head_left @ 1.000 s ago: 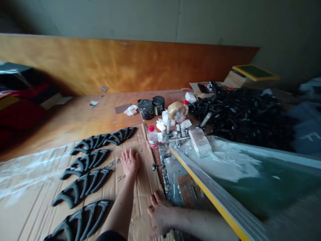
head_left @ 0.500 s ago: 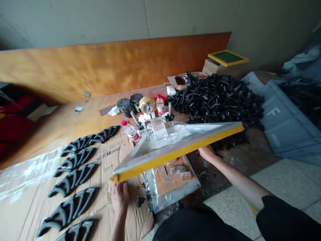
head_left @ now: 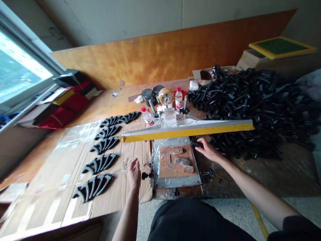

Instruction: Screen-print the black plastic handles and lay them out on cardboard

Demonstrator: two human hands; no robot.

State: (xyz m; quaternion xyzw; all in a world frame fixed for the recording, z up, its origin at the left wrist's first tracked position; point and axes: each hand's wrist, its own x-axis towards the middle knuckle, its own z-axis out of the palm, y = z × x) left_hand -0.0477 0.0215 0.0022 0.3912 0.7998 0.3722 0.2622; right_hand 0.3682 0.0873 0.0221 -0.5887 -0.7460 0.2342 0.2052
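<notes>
A screen-printing frame (head_left: 188, 131) with a yellow front edge is tilted up over a metal base plate. On that plate lies a wooden board (head_left: 165, 164) with small blocks fixed on it. My right hand (head_left: 208, 150) is just right of the board, its thumb and fingers closed on a black curved plastic handle (head_left: 196, 144), partly hidden by the fingers. My left hand (head_left: 134, 172) hovers over the cardboard left of the plate, fingers loosely bent and apart, nothing in it. Rows of black curved handles (head_left: 94, 188) lie on the cardboard (head_left: 62, 170) to the left.
A big heap of black handles (head_left: 240, 97) fills the right side. Behind the frame stand two red-capped bottles (head_left: 178, 97), dark tubs (head_left: 148, 96) and a tape roll (head_left: 166, 96). A black knob (head_left: 147, 175) sticks out left of the plate.
Both hands have let go of the screen frame, which sits higher and shows mostly its front edge. My right hand has taken hold of a black handle. The view has swung left.
</notes>
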